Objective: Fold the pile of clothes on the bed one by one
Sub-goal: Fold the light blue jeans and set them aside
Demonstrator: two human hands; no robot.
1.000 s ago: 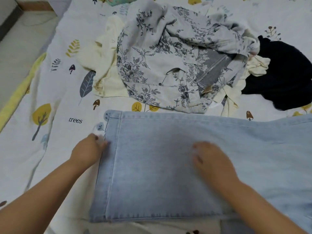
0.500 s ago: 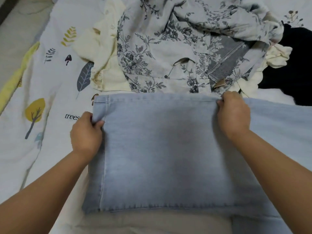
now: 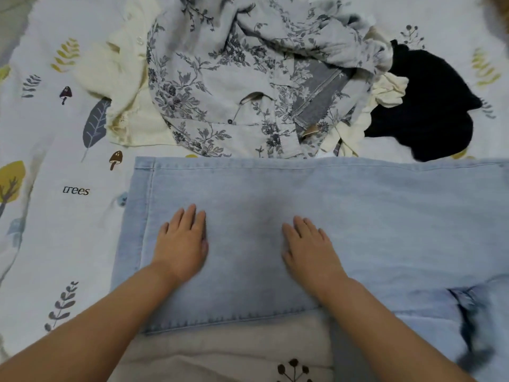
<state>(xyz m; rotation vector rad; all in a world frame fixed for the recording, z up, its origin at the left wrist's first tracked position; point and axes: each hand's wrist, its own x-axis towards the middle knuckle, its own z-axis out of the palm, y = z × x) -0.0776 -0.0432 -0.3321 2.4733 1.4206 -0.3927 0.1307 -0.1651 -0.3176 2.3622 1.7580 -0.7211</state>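
Note:
A pair of light blue jeans (image 3: pixel 385 216) lies flat across the bed, its hem end at the left. My left hand (image 3: pixel 181 241) presses flat on the denim near the hem, fingers straight. My right hand (image 3: pixel 309 248) lies flat on the denim a little to the right, fingers straight too. Behind the jeans sits the pile: a grey floral shirt (image 3: pixel 220 86) on top, a cream garment (image 3: pixel 121 86) at its left, a black garment (image 3: pixel 432 106) at its right.
The bed sheet (image 3: pixel 55 221) is white with leaves, mushrooms and the word "trees". A beige cloth (image 3: pixel 225 348) lies under the jeans' near edge. The floor shows at the top left corner.
Both hands let go of the jeans' left and far edges and came down flat on the middle of the denim. The jeans now lie flat.

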